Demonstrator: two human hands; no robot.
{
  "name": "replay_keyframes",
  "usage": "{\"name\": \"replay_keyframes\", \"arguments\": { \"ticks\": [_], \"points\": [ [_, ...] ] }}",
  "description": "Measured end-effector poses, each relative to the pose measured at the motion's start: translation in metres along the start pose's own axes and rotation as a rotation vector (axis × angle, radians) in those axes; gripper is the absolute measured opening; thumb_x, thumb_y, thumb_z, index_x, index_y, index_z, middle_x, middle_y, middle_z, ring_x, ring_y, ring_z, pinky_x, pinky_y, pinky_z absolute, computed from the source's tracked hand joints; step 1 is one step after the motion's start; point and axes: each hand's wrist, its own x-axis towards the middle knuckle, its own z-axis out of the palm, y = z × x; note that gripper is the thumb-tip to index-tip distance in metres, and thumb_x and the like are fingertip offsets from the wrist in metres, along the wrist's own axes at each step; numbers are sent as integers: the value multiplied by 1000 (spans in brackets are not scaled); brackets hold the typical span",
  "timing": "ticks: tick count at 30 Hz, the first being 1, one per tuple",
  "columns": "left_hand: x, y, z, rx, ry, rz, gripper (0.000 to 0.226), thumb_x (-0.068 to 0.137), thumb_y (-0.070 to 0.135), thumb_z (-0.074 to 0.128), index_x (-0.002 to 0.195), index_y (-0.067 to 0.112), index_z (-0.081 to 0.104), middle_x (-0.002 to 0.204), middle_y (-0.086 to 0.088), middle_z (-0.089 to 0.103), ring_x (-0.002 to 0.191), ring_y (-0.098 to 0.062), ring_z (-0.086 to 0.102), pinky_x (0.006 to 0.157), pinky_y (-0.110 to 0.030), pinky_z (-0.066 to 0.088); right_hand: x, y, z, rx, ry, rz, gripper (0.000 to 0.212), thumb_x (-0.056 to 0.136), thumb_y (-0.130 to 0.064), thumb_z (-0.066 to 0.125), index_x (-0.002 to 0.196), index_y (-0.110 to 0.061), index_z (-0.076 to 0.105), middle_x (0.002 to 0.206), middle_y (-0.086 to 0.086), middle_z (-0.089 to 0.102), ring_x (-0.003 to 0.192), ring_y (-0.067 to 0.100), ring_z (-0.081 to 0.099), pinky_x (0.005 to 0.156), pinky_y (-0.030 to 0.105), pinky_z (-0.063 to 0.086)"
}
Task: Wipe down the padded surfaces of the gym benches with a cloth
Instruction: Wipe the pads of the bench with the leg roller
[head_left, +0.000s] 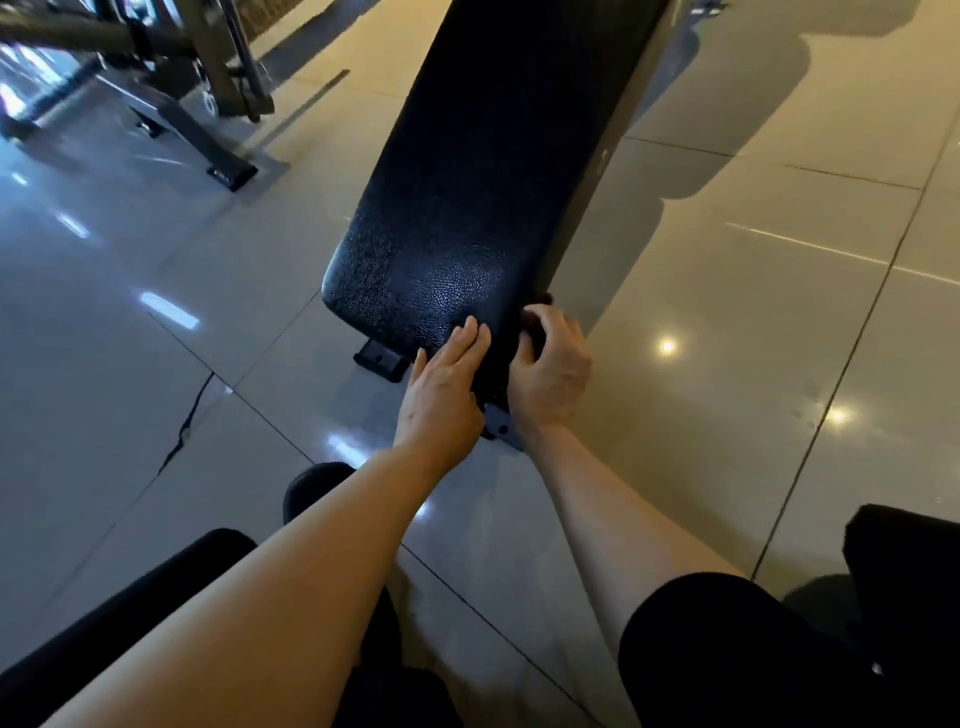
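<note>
Cloth (535, 332), dark and bunched, at the near right corner of the bench pad (467, 208).
Soft and light by appearance, it is best gripped as a wad; the right hand (550, 371) curls around it against the pad's edge. The left hand (447, 387) lies just beside it, fingers straight and flat on the firm, grained, likely slippery pad above the tiled floor (727, 312).
</note>
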Motion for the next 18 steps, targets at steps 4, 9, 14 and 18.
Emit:
{"name": "replay_keyframes", "arguments": {
  "ticks": [4, 9, 14, 18],
  "points": [
    [0, 3, 2, -8, 2, -14, 80, 84, -11, 45, 152, 20, 18, 161, 7, 9, 147, -8, 8, 120, -33, -1, 4, 12, 2, -33, -92, 159, 24, 84, 3, 57, 103, -8, 67, 100, 11, 67, 93, 27, 62, 78, 23, 40],
    [1, 2, 3, -14, -6, -12, 82, 84, -11, 46, 153, 21, 16, 161, 8, 7, 147, -7, 6, 120, -33, -2, 8, 1, 0, 50, 62, 152, 26, 84, -2, 65, 110, -3, 63, 107, 13, 66, 99, 25, 62, 84, 14, 36],
    [-1, 4, 2, -43, -14, -21, 77, 87, -3, 50, 153, 19, 17, 161, 6, 8, 147, -8, 5, 120, -34, -2, -30, 1, 5, 13, -37, 47, 32, 78, -2, 53, 106, 1, 70, 113, 22, 66, 107, 36, 63, 99, 28, 40],
    [2, 2, 1, -26, -13, -5, 80, 85, -8, 47, 153, 20, 16, 161, 6, 7, 147, -7, 4, 120, -32, -5, -13, 5, 4, 35, 12, 103, 30, 78, 0, 55, 103, -1, 71, 111, 19, 67, 104, 35, 63, 93, 23, 41]
  ]
}}
